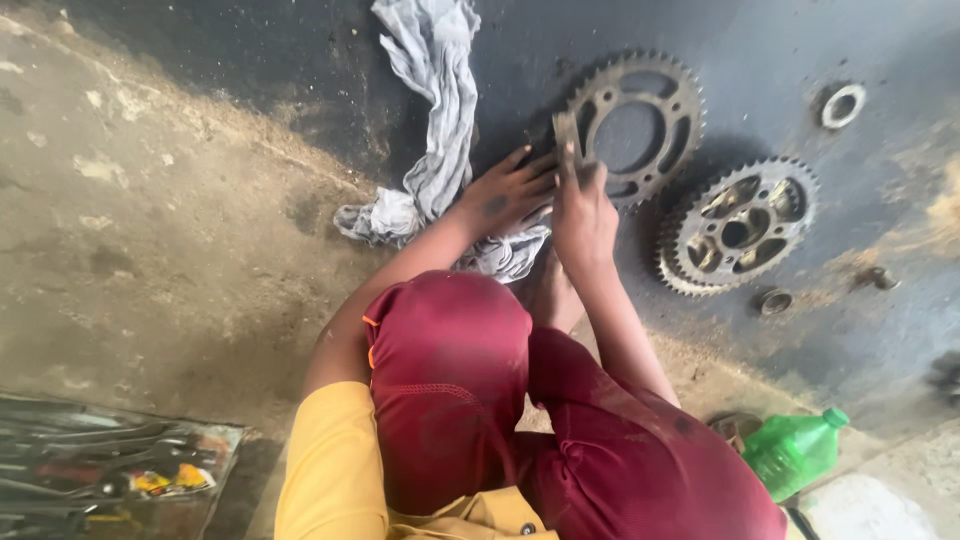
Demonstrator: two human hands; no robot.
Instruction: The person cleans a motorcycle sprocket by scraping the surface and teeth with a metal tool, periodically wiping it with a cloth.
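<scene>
Right hand [583, 215] pinches a small metal part [567, 135] beside the ring sprocket [632, 125] on the oily floor [850, 330], left hand [508, 190] flat, fingers spread, on the grey rag [432, 130].

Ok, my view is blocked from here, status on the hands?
Left hand flat on grey rag. Right hand gripping small metal part against large sprocket. Second sprocket alongside, apart. Nothing over the work.

There are two sprockets [633, 125] [740, 227], one grey rag [435, 120], one green bottle [793, 450] and three small metal rings [842, 105] [773, 300] [882, 278] (all on the floor).
</scene>
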